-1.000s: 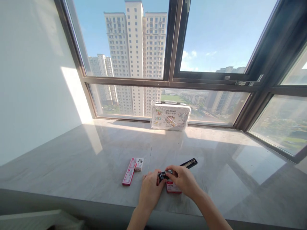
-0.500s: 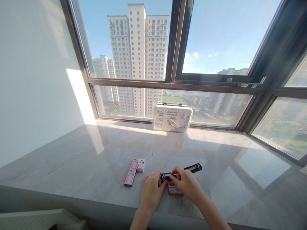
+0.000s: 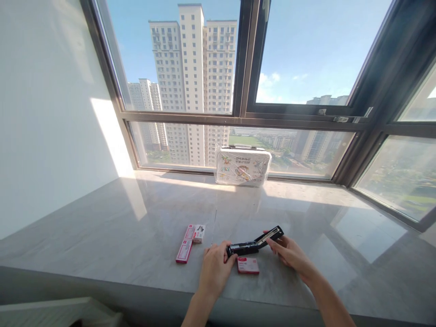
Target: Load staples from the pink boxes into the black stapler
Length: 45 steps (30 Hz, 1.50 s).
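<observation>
A black stapler (image 3: 243, 248) lies spread open on the grey marble sill, its top arm swung out to the right and tilted up. My left hand (image 3: 217, 263) is closed on the stapler's left end, thumb in front. At the other end, my right hand (image 3: 289, 254) grips the raised arm, with the thumb in front and some fingers hidden behind it. Just in front of the stapler sits a small red and white box (image 3: 248, 265), between my two hands.
Left of my hands lie two long pink and white boxes (image 3: 184, 251), end to end, beside a small white staple box (image 3: 199, 233). A plastic-wrapped white case (image 3: 242, 167) stands against the window. The sill's front edge (image 3: 136, 282) runs close to me.
My right hand has moved right, from the middle of the stapler to its raised arm, which now tilts up more steeply. The small red box is uncovered. My left hand keeps its hold.
</observation>
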Each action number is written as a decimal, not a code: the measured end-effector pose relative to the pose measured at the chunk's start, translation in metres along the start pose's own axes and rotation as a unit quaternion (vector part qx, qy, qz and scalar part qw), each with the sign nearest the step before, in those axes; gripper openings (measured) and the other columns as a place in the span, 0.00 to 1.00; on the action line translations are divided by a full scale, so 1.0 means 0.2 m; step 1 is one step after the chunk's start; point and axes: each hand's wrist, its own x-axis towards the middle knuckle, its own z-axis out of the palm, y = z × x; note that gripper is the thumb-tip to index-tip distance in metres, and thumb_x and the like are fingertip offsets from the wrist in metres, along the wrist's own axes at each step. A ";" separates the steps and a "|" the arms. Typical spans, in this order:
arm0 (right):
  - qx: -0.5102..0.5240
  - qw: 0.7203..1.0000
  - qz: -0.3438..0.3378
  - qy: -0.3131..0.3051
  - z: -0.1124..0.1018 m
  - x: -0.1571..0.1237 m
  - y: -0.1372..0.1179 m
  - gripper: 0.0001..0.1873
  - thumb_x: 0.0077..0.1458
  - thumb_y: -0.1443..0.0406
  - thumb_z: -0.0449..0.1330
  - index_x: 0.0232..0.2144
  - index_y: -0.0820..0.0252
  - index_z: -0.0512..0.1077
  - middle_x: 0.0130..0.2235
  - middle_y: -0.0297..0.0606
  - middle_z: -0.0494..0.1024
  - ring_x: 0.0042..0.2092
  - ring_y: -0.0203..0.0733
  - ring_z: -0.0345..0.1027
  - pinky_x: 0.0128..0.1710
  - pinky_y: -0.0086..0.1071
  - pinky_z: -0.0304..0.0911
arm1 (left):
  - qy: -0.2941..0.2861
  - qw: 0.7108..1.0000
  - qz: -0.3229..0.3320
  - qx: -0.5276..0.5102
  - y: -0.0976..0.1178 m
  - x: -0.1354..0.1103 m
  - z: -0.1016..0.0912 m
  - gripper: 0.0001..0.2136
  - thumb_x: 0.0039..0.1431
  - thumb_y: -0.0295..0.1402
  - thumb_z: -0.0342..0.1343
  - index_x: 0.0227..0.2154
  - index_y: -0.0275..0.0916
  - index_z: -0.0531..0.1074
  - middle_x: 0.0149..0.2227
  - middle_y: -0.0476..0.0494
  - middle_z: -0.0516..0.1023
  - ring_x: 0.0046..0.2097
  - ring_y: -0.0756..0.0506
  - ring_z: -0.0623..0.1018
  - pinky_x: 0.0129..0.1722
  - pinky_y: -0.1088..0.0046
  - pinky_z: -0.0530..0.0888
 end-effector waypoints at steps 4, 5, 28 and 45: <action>-0.059 0.990 -0.115 -0.049 0.11 0.11 -0.14 0.27 0.48 0.45 0.66 0.41 0.60 0.75 0.24 0.26 0.65 0.24 0.31 0.53 0.25 0.28 0.46 | -0.001 1.000 -0.003 0.003 0.00 0.00 -0.01 0.11 0.61 0.38 0.58 0.47 0.49 0.74 0.29 0.53 0.74 0.39 0.42 0.74 0.42 0.69 0.60; -0.093 0.984 -0.137 -0.059 0.15 0.13 -0.16 0.25 0.47 0.47 0.68 0.38 0.60 0.76 0.23 0.25 0.63 0.25 0.32 0.53 0.25 0.28 0.46 | -0.002 1.000 -0.003 0.004 0.00 0.00 -0.01 0.11 0.61 0.38 0.58 0.46 0.49 0.74 0.29 0.52 0.75 0.39 0.42 0.74 0.42 0.69 0.60; -0.172 0.981 -0.063 0.070 0.14 -0.08 -0.06 0.32 0.58 0.40 0.53 0.44 0.60 0.75 0.27 0.34 0.76 0.30 0.43 0.69 0.30 0.30 0.58 | -0.163 0.962 0.217 -0.025 0.16 -0.07 -0.15 0.32 0.55 0.21 0.50 0.59 0.63 0.68 0.63 0.57 0.68 0.63 0.40 0.64 0.64 0.57 0.58; -0.008 0.997 -0.070 0.018 0.45 -0.17 -0.08 0.39 0.56 0.37 0.53 0.52 0.60 0.75 0.26 0.35 0.73 0.31 0.44 0.67 0.32 0.32 0.65 | -0.104 0.990 0.088 -0.044 0.04 -0.06 -0.21 0.26 0.45 0.40 0.71 0.51 0.51 0.76 0.52 0.46 0.78 0.57 0.35 0.71 0.59 0.57 0.64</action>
